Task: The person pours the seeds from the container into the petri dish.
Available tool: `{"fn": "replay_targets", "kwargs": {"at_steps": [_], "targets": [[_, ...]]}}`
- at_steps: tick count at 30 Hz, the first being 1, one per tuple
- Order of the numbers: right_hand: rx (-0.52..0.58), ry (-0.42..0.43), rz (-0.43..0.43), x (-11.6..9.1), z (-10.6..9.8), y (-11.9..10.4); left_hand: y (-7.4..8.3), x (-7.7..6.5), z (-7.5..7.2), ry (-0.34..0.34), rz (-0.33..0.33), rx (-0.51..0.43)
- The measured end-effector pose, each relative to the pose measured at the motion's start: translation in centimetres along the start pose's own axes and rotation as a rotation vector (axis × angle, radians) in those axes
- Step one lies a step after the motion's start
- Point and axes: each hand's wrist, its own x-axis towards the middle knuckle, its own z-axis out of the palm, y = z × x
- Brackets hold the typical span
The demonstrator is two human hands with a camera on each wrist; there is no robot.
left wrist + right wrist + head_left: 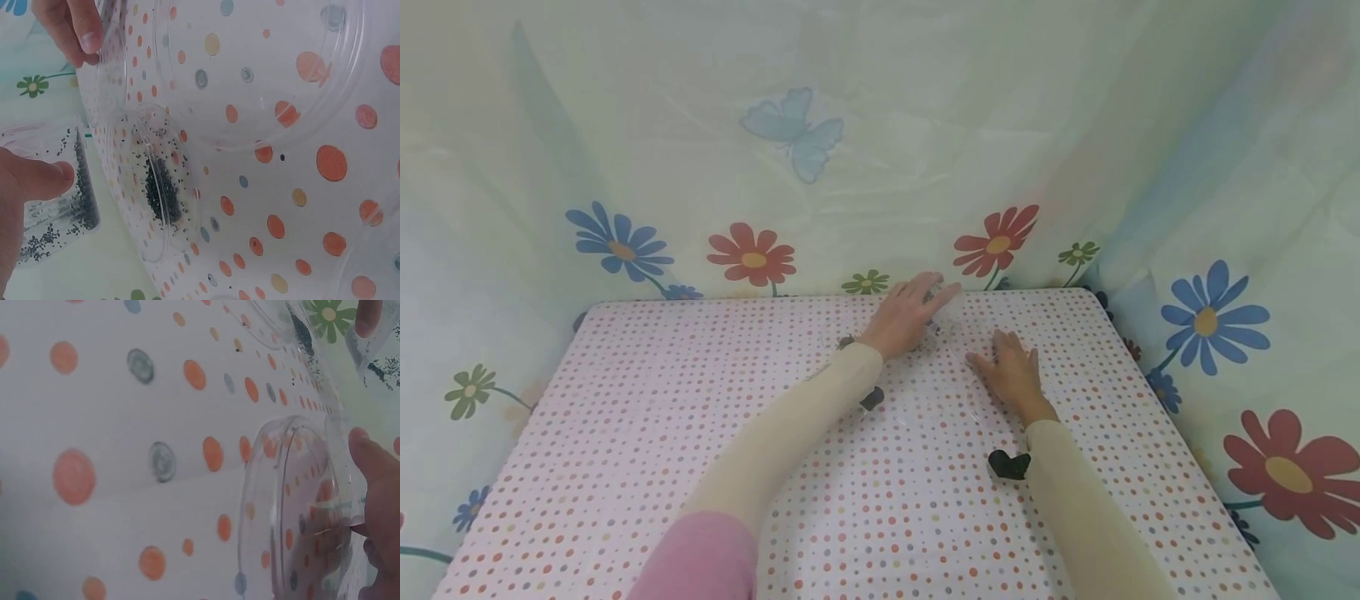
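Observation:
My left hand (904,317) is at the table's far edge and grips a clear plastic bag (84,206) of tiny black beads; its thumb presses on the bag in the left wrist view. Beside the bag lies a shallow clear dish (187,219) with a small heap of black beads (164,190) and some scattered grains. My right hand (1017,375) is to the right, fingers extended, with its fingertips at the rim of another clear round dish (275,512). No beads show in that dish.
A larger clear round dish (240,149) sits nearer on the dotted table (662,400). A stray bead (282,157) lies on the tabletop. Dark pieces (1009,465) show beside both sleeves. A flowered curtain (865,192) hangs behind the far edge and along the sides.

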Motion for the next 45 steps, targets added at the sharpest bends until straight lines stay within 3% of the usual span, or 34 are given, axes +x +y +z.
{"fn": "replay_targets", "kwargs": {"at_steps": [14, 24, 45], "targets": [[0.019, -0.018, 0.033, 0.1, -0.1, -0.3, 0.8, 0.5, 0.7, 0.003, 0.011, -0.004], [0.049, -0.021, 0.045, 0.3, 0.2, -0.1, 1.3, 0.9, 0.9, -0.032, 0.001, -0.011], [0.102, -0.015, 0.077, -0.1, 0.2, -0.4, 2.6, 1.8, 1.3, -0.019, 0.034, 0.005]]}}
